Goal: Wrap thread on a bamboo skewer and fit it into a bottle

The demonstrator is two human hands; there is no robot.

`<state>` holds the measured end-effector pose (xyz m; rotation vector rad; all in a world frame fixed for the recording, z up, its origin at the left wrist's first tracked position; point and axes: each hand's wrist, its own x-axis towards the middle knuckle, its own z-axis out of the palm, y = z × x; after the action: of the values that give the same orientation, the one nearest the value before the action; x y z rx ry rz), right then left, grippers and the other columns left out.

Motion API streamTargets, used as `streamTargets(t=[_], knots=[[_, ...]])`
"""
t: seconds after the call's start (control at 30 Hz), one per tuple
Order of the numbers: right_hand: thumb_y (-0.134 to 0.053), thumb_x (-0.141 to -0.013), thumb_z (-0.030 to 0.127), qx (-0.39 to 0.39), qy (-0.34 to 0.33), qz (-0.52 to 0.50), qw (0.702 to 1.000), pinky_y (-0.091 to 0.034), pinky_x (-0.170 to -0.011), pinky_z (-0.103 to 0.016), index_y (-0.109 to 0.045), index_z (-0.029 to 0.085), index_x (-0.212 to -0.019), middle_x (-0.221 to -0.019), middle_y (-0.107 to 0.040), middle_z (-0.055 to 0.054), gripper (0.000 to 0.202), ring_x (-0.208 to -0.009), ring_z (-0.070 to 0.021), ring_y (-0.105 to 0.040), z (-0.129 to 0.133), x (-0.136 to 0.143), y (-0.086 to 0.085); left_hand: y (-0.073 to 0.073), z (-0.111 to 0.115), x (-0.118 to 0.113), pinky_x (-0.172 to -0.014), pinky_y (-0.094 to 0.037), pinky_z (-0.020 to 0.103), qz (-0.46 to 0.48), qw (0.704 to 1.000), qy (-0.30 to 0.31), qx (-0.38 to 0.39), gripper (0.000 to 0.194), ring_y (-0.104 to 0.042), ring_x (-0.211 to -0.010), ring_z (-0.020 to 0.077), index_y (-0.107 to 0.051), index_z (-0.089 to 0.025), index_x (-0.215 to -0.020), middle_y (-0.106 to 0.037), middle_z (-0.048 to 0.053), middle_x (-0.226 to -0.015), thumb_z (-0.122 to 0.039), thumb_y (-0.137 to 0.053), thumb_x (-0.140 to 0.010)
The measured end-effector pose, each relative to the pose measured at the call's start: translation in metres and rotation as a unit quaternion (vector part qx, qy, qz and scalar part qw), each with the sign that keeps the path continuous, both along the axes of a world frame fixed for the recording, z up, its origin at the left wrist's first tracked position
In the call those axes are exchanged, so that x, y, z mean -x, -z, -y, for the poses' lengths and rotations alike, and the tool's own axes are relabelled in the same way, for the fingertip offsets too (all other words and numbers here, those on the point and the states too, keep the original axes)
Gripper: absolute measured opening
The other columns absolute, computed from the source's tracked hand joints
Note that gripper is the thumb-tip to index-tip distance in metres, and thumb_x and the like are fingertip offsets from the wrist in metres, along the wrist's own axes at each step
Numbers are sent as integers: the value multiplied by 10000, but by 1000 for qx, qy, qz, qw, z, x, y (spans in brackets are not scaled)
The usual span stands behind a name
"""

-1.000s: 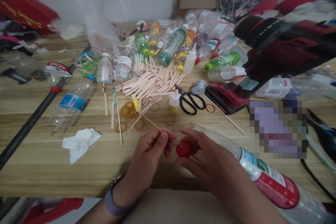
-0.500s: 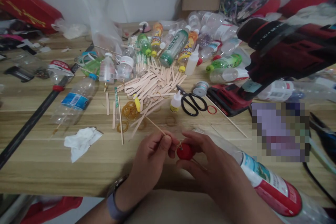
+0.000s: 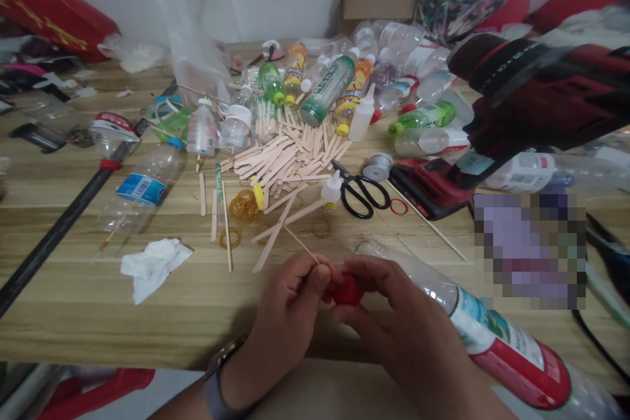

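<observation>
My left hand (image 3: 300,298) is closed in a pinch on a thin wooden skewer (image 3: 301,243), which points away toward the pile of sticks. Its fingertips press against a red bottle cap (image 3: 347,290). That cap sits between the thumb and fingers of my right hand (image 3: 394,305). Where the skewer meets the cap is hidden behind my left fingers. Just beyond the hands, flat craft sticks (image 3: 275,230) lie crossed, next to a small glue bottle (image 3: 331,189) and black scissors (image 3: 361,193).
A red and black power drill (image 3: 492,125) stands at the right. Near my right forearm lies a large clear bottle (image 3: 522,354). Several plastic bottles crowd the back, behind heaped craft sticks (image 3: 290,157). Rubber bands (image 3: 243,207) and a crumpled tissue (image 3: 155,266) lie left.
My left fingers have come up against the red cap and now cover the small loop seen at its edge. The crossed craft sticks beyond my hands have shifted slightly right.
</observation>
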<state>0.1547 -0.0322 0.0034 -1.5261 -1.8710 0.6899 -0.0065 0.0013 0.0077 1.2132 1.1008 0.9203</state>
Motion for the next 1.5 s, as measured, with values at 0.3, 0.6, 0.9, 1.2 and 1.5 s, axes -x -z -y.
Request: streamTargets(t=[0.3, 0.6, 0.9, 1.2, 1.5], knots=[[-576, -863, 159, -44, -15, -20, 999, -577, -730, -289, -526, 244, -1131, -973, -687, -35, 286, -839, -183, -694, -2, 2, -4, 2, -1, 0, -676, -443, 250, 5, 999, 5, -32, 236, -566, -706, 155, -642, -204, -745, -637, 8, -739, -299, -520, -924], [-523, -862, 104, -33, -41, -5, 999, -544, -634, -245, -509, 230, -1082, -951, -645, -40, 255, -791, -160, -665, 0, -1, 2, 8, -2, 5, -624, -407, 242, 28, 999, -40, 8, 257, -538, -642, 135, -678, -203, -810, -592, -17, -658, -384, -545, -936], [-462, -954, 131, -24, -21, -11, 999, -505, -643, -239, -575, 222, -890, -837, -606, -22, 158, -731, -144, -606, -2, -4, -2, 8, -2, 2, -620, -452, 236, 86, 991, -56, 91, 145, -571, -612, 124, -721, -204, -872, -648, -25, -658, -316, -718, -780], [-443, -973, 114, -18, -43, -36, 998, -504, -698, -217, -587, 224, -921, -884, -624, -13, 188, -786, -123, -622, 1, -2, -2, 5, -2, -1, -585, -444, 229, 82, 989, -49, 110, 69, -569, -573, 121, -727, -203, -738, -628, -37, -567, -272, -726, -737], [-438, -967, 116, -4, -37, -54, 998, -495, -687, -220, -601, 226, -906, -874, -635, -15, 205, -779, -130, -620, 1, -2, -3, 9, 0, -1, -593, -434, 212, 96, 990, -26, 102, 60, -561, -595, 109, -736, -207, -762, -629, -39, -596, -265, -726, -773]])
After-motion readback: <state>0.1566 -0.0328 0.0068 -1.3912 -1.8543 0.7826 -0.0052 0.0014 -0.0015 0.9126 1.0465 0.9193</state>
